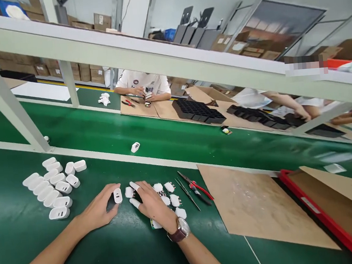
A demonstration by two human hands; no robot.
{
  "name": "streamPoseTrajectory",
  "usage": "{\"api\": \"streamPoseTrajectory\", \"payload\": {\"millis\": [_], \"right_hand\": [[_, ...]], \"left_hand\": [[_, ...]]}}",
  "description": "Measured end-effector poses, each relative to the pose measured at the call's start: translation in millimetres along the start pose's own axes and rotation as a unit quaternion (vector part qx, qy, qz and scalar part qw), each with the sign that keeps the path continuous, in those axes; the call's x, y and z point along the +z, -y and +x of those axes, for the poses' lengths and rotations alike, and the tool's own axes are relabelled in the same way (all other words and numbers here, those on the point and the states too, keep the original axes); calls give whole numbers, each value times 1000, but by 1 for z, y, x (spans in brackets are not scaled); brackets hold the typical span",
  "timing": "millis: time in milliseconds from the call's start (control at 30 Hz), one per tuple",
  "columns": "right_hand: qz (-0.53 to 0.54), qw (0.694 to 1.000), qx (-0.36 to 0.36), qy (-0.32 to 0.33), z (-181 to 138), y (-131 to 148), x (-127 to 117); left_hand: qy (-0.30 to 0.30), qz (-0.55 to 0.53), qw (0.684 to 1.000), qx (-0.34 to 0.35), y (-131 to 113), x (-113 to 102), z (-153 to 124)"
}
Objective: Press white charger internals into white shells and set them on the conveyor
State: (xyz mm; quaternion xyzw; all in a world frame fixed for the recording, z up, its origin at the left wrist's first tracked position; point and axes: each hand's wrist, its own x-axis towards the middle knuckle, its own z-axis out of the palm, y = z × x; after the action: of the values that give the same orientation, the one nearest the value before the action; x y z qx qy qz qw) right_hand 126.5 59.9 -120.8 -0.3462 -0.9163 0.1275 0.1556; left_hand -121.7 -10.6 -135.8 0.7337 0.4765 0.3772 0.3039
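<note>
Shell (117, 196), smooth and oval, sits pinched in left hand (100, 208) — right hand (153, 203) at a blocky piece (128, 192), grip unclear.

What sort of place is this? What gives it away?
Likely a small-electronics assembly line: rows of white casings on the green bench, red-handled pliers within the work area, and another person handling small parts across the way.

Flat brown cardboard sheet (255, 207): matt, papery, scuffed
White oblong plastic housings (46, 191), far left of the sheet: smooth, faintly glossy
Slim grey metal tweezers (189, 195), just left of the sheet: metallic sheen
Bright green flat belt (170, 140), beyond the sheet: smooth, glossy
</note>
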Motion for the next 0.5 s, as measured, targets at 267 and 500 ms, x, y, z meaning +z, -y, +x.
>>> {"api": "streamPoseTrajectory", "payload": {"millis": [267, 500], "right_hand": [[-22, 999, 11, 31, -6, 6, -9], [56, 989, -66, 118, -2, -8, -25]], "left_hand": [[8, 17, 1000, -9, 2, -3, -1], [36, 59, 998, -6, 0, -7, -2]]}}
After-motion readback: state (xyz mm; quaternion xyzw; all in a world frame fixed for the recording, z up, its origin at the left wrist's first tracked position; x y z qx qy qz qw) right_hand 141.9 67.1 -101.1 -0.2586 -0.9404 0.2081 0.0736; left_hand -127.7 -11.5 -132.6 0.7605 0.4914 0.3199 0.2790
